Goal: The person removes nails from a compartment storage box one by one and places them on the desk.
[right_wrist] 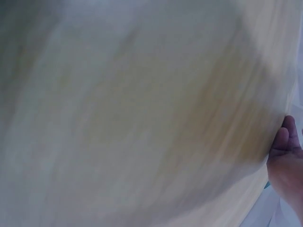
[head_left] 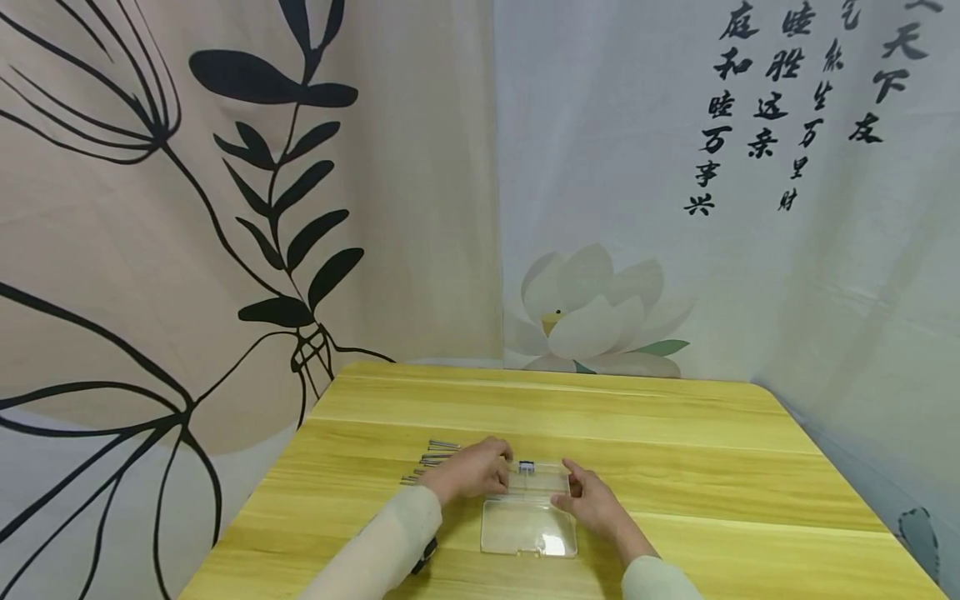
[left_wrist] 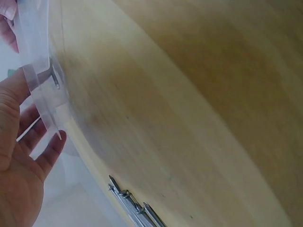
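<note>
A clear plastic box (head_left: 546,481) lies opened on the table, its transparent lid (head_left: 525,525) folded flat toward me. At the box's left side is my left hand (head_left: 476,471), fingers bent down over the tray. The left wrist view shows a nail (left_wrist: 55,78) at this hand's fingertips, inside the see-through wall, pinched there. My right hand (head_left: 597,504) holds the right end of the box, thumb at the near corner and fingers at the far one. Several metal nails (head_left: 435,458) lie left of the left hand, partly hidden behind it.
The wooden table (head_left: 675,450) extends behind and to the right of the box. A small black object (head_left: 425,557) shows beside the left sleeve. Printed cloth (head_left: 420,208) hangs behind the table.
</note>
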Demonstrator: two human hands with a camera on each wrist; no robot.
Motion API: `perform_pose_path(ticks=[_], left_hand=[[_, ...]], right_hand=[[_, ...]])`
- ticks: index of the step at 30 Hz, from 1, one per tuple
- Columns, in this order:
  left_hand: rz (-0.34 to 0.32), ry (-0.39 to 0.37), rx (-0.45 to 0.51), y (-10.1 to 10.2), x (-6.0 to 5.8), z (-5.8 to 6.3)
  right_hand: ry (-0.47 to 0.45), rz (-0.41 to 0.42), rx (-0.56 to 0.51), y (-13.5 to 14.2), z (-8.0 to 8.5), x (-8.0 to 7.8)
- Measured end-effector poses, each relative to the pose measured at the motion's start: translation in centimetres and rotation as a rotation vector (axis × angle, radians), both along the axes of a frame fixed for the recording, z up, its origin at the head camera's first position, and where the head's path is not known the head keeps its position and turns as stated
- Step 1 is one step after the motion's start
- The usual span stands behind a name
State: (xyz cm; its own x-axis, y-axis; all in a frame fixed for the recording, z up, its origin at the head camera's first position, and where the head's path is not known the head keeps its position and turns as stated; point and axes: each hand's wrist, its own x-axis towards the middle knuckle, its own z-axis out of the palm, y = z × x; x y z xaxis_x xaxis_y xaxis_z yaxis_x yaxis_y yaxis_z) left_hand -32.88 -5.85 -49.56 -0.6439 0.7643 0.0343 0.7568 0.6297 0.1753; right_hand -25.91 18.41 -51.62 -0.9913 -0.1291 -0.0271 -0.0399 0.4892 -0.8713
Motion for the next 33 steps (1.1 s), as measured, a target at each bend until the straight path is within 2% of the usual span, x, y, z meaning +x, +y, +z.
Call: perform_pose_path(ticks=[9, 24, 29, 33], left_hand=[[0.004, -0.1, 0.109, -0.7, 0.0, -0.2], [0.007, -0.134, 0.192, -1.2, -0.4, -0.1], [0.058, -0.178, 0.236, -1.4, -0.6, 0.4], [0.052, -0.182, 0.277, -1.9, -1.0, 1.0]], right_hand=[[-0.016, 0.005, 0.007, -0.1, 0.2, 0.1], [-0.025, 0.01, 0.018, 0.0, -0.1, -0.1], [-0.019, 0.005, 0.013, -0.1, -0.1, -0.2], [-0.028, 0.001, 0.023, -0.1, 0.0, -0.1]])
